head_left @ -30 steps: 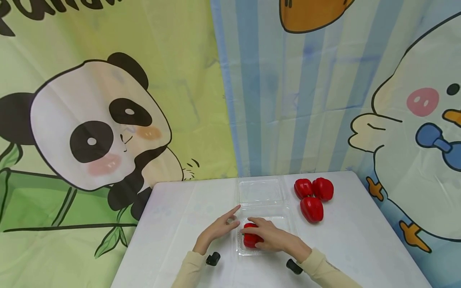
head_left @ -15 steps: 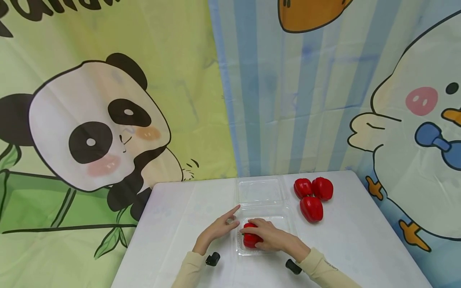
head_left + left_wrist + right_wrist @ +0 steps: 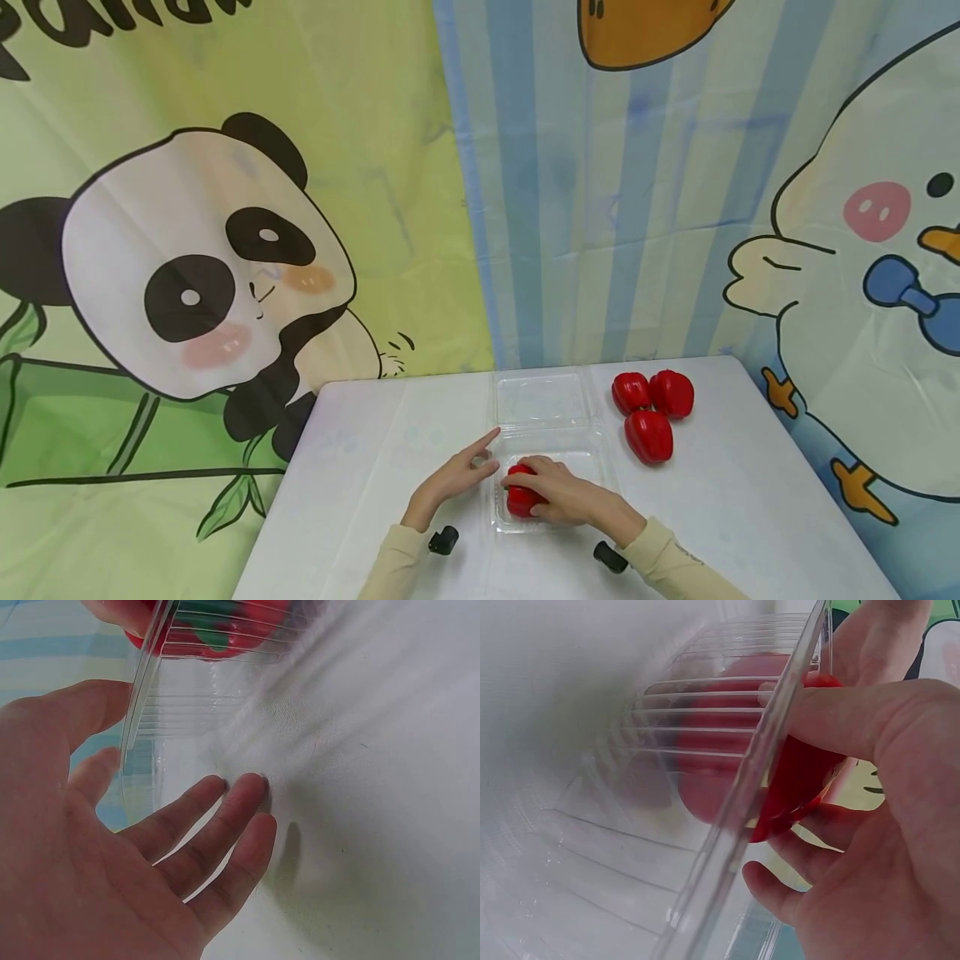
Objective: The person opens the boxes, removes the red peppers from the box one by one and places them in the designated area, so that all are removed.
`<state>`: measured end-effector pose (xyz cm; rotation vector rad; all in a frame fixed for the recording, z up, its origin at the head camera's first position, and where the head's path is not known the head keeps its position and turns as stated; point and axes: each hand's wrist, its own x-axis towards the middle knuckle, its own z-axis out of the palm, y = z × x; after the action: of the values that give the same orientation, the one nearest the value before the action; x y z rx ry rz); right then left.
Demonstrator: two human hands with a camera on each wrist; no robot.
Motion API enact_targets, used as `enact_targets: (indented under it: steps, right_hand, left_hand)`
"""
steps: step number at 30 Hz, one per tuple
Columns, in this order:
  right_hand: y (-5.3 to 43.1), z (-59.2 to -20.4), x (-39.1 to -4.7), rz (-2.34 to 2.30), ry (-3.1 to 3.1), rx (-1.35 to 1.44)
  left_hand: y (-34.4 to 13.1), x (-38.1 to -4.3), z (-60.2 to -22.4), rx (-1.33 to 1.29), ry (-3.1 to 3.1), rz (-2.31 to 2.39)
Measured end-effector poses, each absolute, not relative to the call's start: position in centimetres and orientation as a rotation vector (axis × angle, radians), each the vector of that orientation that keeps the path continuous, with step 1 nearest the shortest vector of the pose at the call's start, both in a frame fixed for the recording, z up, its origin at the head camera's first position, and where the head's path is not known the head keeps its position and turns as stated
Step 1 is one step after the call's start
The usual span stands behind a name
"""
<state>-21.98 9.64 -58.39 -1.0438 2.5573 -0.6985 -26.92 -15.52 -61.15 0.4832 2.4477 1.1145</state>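
Observation:
In the head view a clear plastic clamshell container (image 3: 585, 460) lies on the white table with its lid (image 3: 543, 400) folded back. A red bell pepper (image 3: 522, 502) is inside its near left part; my right hand (image 3: 572, 495) holds it from above. The right wrist view shows the thumb and fingers around the pepper (image 3: 799, 776), partly behind the ribbed clear wall. My left hand (image 3: 453, 478) is at the container's left side. In the left wrist view its thumb touches the rim (image 3: 142, 694), and the other fingers are loosely spread, holding nothing.
To the right of the container sit three more red bell peppers, two at the back (image 3: 632, 392) (image 3: 672, 394) and one in front (image 3: 649, 437). Black wrist devices (image 3: 444, 540) show at both cuffs. A printed cloth (image 3: 390, 208) hangs behind the table (image 3: 360, 450).
Almost nothing differs. Both hands, the held pepper and the container keep their places, and the head view shifts only very slightly.

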Motion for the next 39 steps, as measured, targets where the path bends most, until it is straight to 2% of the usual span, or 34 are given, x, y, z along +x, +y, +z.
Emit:
enact_targets:
  steps: [39]
  right_hand:
    - [11.2,-56.6,-21.9,-0.696,2.636,-1.058]
  left_hand:
    - [-15.4,-27.0,-61.3,0.51,2.446,1.116]
